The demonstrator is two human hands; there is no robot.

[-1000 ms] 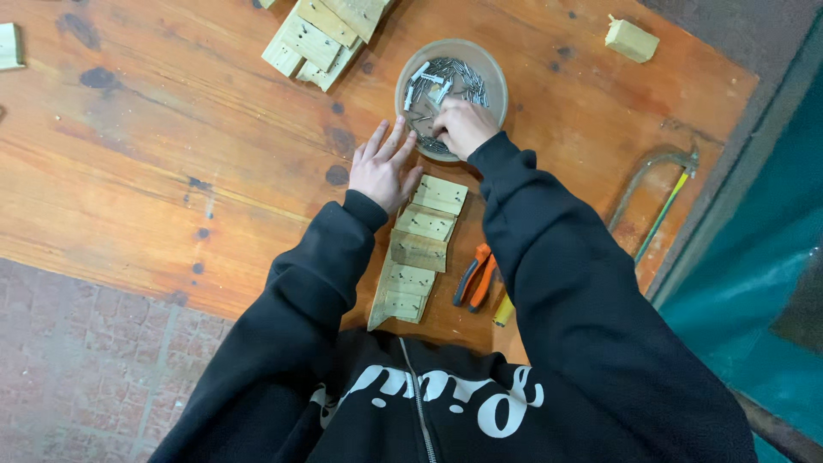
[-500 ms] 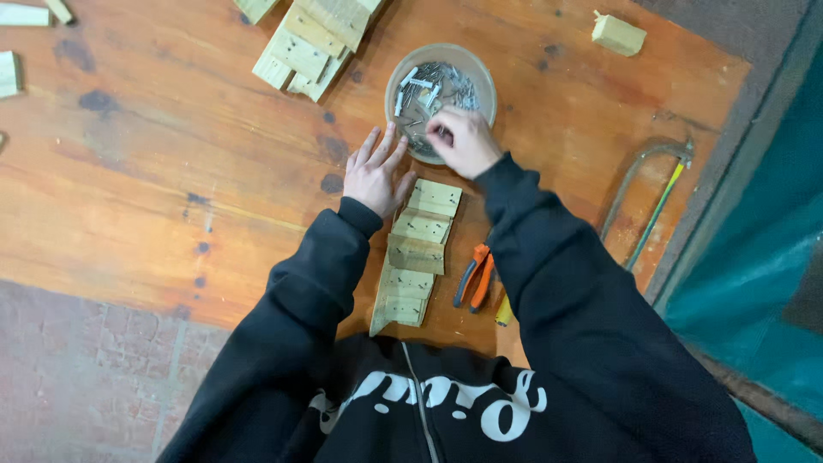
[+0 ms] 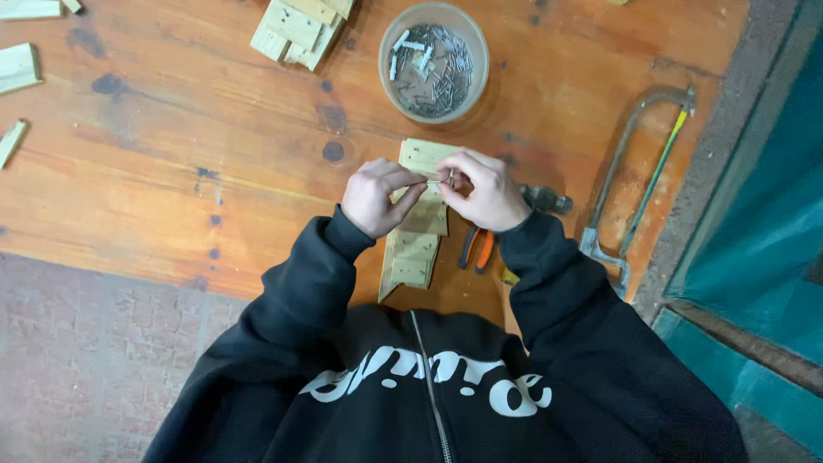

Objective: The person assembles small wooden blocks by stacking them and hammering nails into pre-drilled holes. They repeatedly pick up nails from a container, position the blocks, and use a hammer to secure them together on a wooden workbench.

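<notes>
A: So, what is being held?
B: A thin nail [image 3: 426, 183], level, pinched at both ends. The left hand [image 3: 377, 195] closes thumb and forefinger on one end, the right hand [image 3: 484, 190] closes its fingertips on the other. Both hands are narrowed to a pinch, the other fingers curled in.

A: Where is the nail?
B: Just above the wooden piece [image 3: 417, 221], a long assembly of pale slats lying on the table [image 3: 171, 171]. Whether the nail touches the wood, I cannot tell.

A: And around that wooden piece?
B: Just beyond its far end stands a round tub [image 3: 387, 77] full of nails. On its right, close by, lie pliers with orange grips [image 3: 477, 249], partly under the right sleeve, and a dark tool head [image 3: 547, 201] beside the right wrist. Further right lies a hacksaw [image 3: 634, 176], near the table's edge. Far-left of the piece, well apart, is a stack of wood offcuts [image 3: 296, 30], and loose scraps [image 3: 17, 69] lie at the table's left edge.
</notes>
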